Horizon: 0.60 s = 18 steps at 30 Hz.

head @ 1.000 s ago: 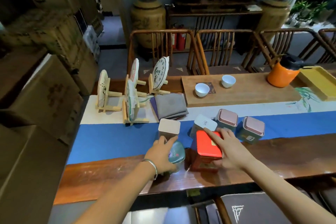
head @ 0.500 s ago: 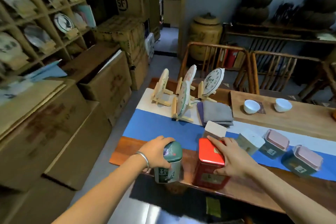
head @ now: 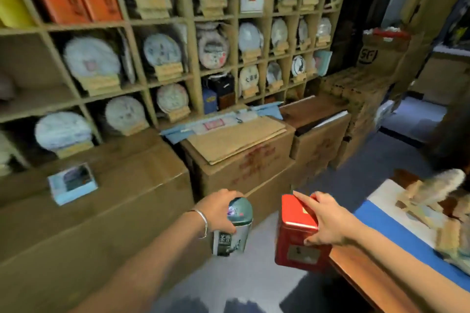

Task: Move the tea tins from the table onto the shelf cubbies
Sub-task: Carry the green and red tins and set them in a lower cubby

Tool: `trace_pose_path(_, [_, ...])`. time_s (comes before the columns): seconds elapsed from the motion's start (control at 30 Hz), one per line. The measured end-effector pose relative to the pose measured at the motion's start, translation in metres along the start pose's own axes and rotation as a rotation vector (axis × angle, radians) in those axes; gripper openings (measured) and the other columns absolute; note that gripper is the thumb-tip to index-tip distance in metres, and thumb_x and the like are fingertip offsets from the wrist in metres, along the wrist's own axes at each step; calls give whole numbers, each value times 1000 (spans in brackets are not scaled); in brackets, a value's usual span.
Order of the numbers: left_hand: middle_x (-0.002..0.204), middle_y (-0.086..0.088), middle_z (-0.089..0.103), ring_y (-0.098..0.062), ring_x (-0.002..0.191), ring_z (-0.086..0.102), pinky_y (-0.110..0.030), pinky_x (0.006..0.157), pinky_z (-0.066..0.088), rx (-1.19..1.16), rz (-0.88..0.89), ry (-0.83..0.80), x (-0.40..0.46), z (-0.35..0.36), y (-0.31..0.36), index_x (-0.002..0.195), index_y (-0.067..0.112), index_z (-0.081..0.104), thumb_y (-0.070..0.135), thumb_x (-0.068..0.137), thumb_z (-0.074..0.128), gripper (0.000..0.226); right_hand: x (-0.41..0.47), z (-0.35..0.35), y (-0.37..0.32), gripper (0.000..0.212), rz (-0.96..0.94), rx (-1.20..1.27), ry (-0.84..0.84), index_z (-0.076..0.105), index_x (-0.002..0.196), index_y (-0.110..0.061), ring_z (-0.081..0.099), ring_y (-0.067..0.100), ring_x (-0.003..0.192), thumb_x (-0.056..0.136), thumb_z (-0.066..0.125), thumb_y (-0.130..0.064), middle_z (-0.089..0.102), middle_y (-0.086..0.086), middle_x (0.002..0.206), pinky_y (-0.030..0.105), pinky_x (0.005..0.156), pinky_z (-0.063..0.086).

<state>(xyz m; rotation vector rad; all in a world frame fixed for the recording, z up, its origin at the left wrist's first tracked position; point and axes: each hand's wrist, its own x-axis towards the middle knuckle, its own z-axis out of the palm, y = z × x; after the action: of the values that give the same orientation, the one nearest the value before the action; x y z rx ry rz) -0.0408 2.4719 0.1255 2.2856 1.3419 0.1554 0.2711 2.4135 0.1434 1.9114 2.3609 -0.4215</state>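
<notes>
Now the left hand [head: 218, 213] grips a round, domed green tin [head: 232, 227]; the right hand [head: 328, 221] clasps a glossy square red tin [head: 297, 234].

Left hand [head: 218, 212] grips green tin [head: 232, 227]; right hand [head: 328, 221] grips red tin [head: 296, 239].

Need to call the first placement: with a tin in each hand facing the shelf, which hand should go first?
Left, probably. The left hand carries the green tin clear over the floor, nearer the shelf cubbies; the right hand holds the red tin beside the table edge.
</notes>
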Motion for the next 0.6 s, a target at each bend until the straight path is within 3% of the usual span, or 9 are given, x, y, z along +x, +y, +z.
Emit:
trace_pose_path(0.1, [114,1,57,-19,101,56,-28,84,50,-17,-116,96,-45,-49,-62,129,26,50,34,55,84,82,60,-18,-74,121,-145,-61,-11,-3,149,-41,33,23,121,55,67,-70,33,2,127,38,96,44])
trace_pose_path(0.27, [103,10,60,-13,90,58,-21,70,45,-101,-339,275,-122,-123,-145,121,26,55,34,53,87,75,142,-51,-192,121,-360,-52,-3,5,148,-41,38,26,122,51,70,-72,39,4,126,36,99,41])
trace_pose_path(0.4, [102,15,58,-10,90,58,-15,67,43,-78,-437,401,-176,-182,-193,125,30,53,37,50,88,83,199,-79,-276,121,-532,-22,-18,7,146,-46,44,14,107,47,73,-72,41,-6,118,31,90,45])
trace_pose_path(0.6, [111,8,57,-14,96,56,-20,72,45,4,-595,476,-221,-256,-259,132,30,46,45,54,86,89,278,-118,-384,125,-746,-49,-24,5,147,-47,37,11,111,45,73,-74,34,-12,115,31,88,41])
